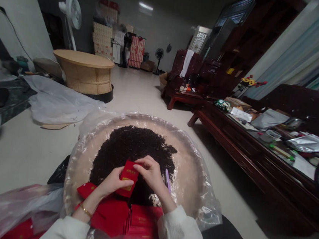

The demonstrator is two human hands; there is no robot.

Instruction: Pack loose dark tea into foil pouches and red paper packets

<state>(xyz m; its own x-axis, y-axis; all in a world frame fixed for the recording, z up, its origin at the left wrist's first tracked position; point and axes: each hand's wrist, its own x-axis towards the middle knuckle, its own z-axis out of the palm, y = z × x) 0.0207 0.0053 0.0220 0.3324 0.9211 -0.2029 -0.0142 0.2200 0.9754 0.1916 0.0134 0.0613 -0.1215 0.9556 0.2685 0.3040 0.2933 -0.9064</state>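
A small red packet (pixel 128 177) is held upright between both my hands over a heap of dark loose tea leaves (pixel 130 147). My left hand (pixel 111 184) grips the packet's lower left side. My right hand (pixel 151 172) pinches its top right edge with closed fingers. The leaves lie in a wide round tray (pixel 194 168) lined with clear plastic. Several more red packets (pixel 126 217) are stacked at the tray's near edge, under my wrists. A thin purple stick-like thing (pixel 168 180) lies on the leaves just right of my right hand.
A long dark wooden table (pixel 257 160) cluttered with bags and small items runs along the right. A round pale wooden table (pixel 85 70), crumpled plastic sheets (pixel 58 103) and a standing fan (pixel 72 15) are at the back left. Plastic bags (pixel 2 209) lie at lower left.
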